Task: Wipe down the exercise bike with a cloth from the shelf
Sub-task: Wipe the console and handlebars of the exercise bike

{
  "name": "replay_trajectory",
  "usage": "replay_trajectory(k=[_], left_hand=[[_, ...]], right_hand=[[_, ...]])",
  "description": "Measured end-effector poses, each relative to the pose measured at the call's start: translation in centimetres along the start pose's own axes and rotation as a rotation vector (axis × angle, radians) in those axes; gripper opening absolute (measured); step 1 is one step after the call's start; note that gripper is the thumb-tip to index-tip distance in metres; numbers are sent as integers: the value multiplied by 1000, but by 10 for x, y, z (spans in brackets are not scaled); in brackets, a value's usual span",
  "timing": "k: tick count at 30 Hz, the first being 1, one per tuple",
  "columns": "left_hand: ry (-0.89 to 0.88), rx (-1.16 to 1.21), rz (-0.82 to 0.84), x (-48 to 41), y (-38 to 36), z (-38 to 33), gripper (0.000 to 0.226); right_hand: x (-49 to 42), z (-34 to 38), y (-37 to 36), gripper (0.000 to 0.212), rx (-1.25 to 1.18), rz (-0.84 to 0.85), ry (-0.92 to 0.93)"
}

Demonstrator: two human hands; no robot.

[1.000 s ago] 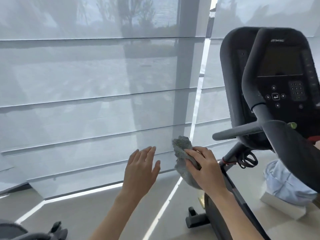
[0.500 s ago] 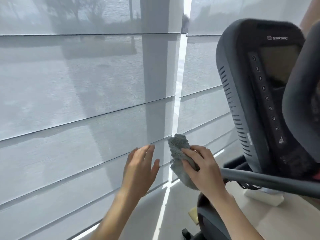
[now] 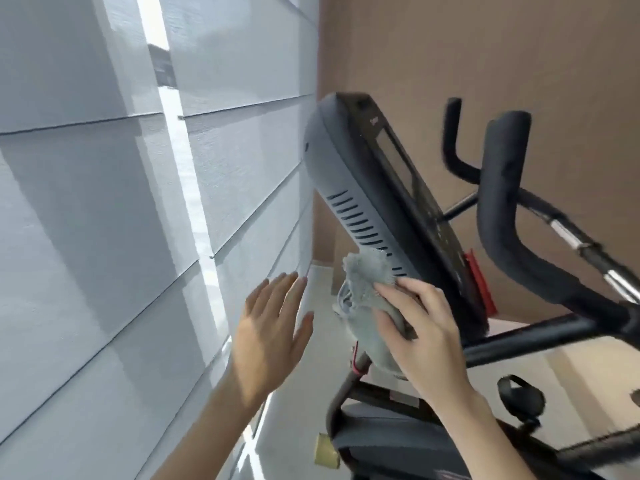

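The exercise bike's console [image 3: 349, 188] rises tilted in the middle of the view, its grey vented back facing me and its dark screen side turned right. My right hand [image 3: 422, 334] grips a grey cloth [image 3: 367, 282] and presses it against the lower back edge of the console, just under the vent slots. My left hand [image 3: 273, 334] hovers flat, fingers apart, left of the cloth, holding nothing and touching nothing. Black padded handlebars [image 3: 502, 216] curve up on the right. The bike's frame [image 3: 377, 441] runs below my right wrist.
Pale window blinds [image 3: 104, 237] fill the left, close to my left hand. A brown wall [image 3: 485, 57] stands behind the bike. A red tab [image 3: 481, 289] sticks out at the console's lower right. A pedal [image 3: 519, 400] hangs low right over the light floor [image 3: 554, 365].
The view has swung right and tilted, bringing the console's back close. My right hand has carried the cloth up against the console's lower back. My left hand stays open beside it.
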State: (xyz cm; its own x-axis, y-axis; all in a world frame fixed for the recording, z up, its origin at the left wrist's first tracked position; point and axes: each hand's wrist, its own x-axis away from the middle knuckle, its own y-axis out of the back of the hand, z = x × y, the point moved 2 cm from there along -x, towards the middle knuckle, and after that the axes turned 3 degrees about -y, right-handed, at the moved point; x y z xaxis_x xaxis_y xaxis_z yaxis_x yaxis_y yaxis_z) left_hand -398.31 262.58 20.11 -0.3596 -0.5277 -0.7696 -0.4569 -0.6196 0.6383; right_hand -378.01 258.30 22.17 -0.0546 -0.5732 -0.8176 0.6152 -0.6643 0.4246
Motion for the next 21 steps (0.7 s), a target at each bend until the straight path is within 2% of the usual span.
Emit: replay_trajectory(k=[6, 11, 15, 21], left_hand=[[-307, 139, -162, -81, -16, -20, 44], [-376, 45, -200, -133, -27, -42, 48], [-338, -64, -188, -150, -41, -43, 50], [-355, -33, -359, -152, -57, -37, 44]], right_hand=[[-49, 10, 58, 25, 300, -270, 112], [-102, -1, 99, 23, 482, -465, 188], [-137, -19, 98, 26, 581, -407, 175], [-154, -34, 79, 28, 796, -435, 214]])
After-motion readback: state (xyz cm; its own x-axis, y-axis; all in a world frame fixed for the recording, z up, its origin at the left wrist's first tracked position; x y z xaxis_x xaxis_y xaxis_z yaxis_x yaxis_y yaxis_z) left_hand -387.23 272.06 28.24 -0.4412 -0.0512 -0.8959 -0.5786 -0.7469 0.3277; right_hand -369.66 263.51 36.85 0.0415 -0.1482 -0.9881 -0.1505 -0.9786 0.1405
